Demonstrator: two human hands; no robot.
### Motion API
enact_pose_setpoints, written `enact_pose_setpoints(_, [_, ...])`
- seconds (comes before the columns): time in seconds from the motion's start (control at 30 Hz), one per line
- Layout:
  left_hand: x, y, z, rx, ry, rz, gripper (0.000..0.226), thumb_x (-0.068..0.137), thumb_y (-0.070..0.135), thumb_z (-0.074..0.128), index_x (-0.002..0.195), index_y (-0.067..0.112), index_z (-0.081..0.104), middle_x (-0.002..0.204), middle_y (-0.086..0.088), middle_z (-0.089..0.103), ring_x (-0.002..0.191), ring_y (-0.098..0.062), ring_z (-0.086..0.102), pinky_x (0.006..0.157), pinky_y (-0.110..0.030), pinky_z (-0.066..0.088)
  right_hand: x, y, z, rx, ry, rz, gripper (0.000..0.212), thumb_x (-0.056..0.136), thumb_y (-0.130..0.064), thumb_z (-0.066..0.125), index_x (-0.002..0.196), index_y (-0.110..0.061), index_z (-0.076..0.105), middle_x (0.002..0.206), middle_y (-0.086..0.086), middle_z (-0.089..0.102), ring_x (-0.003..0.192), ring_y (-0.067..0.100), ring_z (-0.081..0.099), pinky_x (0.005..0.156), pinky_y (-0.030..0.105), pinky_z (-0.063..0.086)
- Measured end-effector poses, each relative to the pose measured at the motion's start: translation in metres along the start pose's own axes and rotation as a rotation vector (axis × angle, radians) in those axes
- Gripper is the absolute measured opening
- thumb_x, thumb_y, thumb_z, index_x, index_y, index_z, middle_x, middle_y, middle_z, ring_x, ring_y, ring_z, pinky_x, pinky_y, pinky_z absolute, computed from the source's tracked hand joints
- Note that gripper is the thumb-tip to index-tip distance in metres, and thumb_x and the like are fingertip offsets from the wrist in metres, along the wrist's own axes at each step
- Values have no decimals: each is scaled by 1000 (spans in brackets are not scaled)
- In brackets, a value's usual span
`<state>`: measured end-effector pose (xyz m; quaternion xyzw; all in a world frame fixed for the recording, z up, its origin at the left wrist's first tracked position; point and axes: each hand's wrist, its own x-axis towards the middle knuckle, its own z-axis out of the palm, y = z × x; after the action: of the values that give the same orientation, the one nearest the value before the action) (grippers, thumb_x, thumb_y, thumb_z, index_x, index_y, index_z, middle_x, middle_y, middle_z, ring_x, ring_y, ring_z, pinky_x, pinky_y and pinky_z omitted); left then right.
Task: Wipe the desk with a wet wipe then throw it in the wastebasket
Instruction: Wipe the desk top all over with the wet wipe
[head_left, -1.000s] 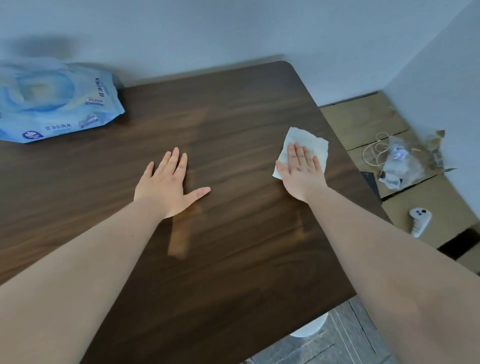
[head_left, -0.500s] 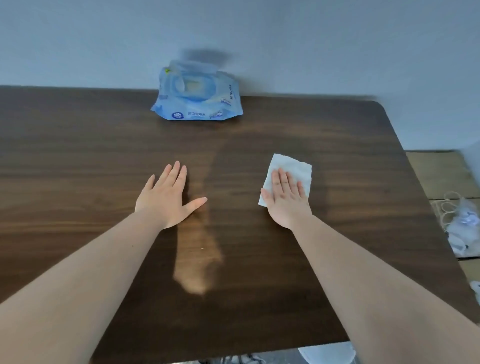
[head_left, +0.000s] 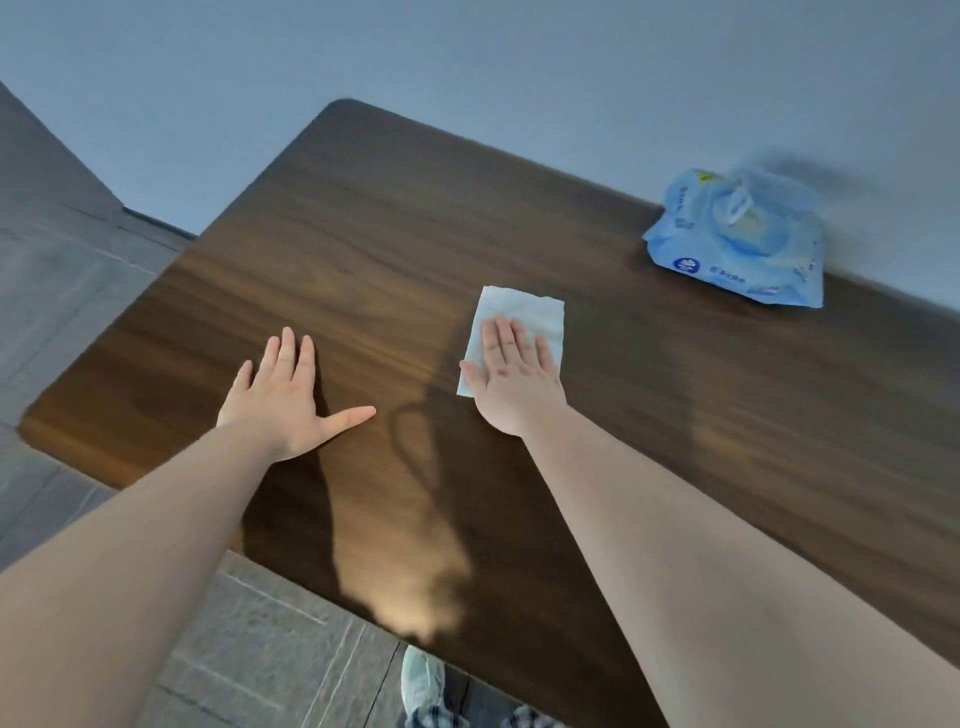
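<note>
- The wipe (head_left: 524, 322) lies flat on the desk (head_left: 675, 441), a white, slightly creased sheet, a little right of the desk's middle in the head view
- My right hand (head_left: 511, 384) lies palm down on the near part of the wipe, fingers straight and close together, pressing it to the wood; nothing is gripped, the hand is spread flat
- The far edge and the right side of the wipe show beyond my fingertips; its near left corner sticks out beside my thumb
- My left hand (head_left: 288, 397) rests flat on the bare desk, well left of the wipe, fingers together and thumb stretched out toward the right; it holds nothing
- Both my forearms are bare and reach in from the near edge
- The desk is dark brown wood grain with a rounded far left corner; a pale sheen and soft shadows run across the top between my arms
- A blue pack (head_left: 737, 244) of wipes sits at the far right of the desk against the wall (head_left: 467, 62), well apart from the wipe; its lid looks raised, though it is blurred
- Grey floor (head_left: 78, 291) shows left of and below the desk
- A light shoe (head_left: 423, 680) shows on the floor by the near edge
</note>
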<state>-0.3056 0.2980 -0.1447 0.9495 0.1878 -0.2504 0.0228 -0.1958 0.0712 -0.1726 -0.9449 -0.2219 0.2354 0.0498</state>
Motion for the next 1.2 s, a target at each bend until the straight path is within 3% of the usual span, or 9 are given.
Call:
enact_pose_setpoints(0.33, [11, -29, 17, -154, 50, 43, 115, 64, 92, 17, 149, 21, -15, 158, 1, -20, 144, -18, -20, 115, -48, -9, 94, -141, -11, -90, -11, -236, 64, 98, -52, 9, 150, -18, -10, 159, -1, -17, 145, 17, -17, 117, 41, -11])
enact_pose_setpoints(0.67, [13, -35, 21, -166, 43, 60, 111, 67, 89, 17, 148, 22, -20, 157, 2, -24, 142, -17, -26, 113, -48, -17, 143, -227, -12, -140, -8, -393, 61, 99, -48, 9, 150, -20, -10, 160, -2, -15, 146, 16, -16, 117, 42, -11])
enact_pose_setpoints(0.9, [14, -36, 24, -170, 44, 59, 112, 68, 91, 20, 148, 22, -16, 158, 2, -20, 143, -19, -24, 114, -49, -17, 139, -216, -11, -157, -25, -454, 61, 99, -50, 11, 150, -22, -9, 160, -4, -13, 146, 14, -15, 117, 40, -11])
enact_pose_setpoints(1.2, [11, -37, 19, -140, 37, 38, 113, 69, 89, 23, 149, 20, -16, 159, 1, -20, 144, -18, -20, 115, -48, -7, 82, -138, -2, -47, 3, -236, 63, 98, -51, 9, 151, -22, -9, 160, -5, -14, 146, 14, -15, 117, 39, -10])
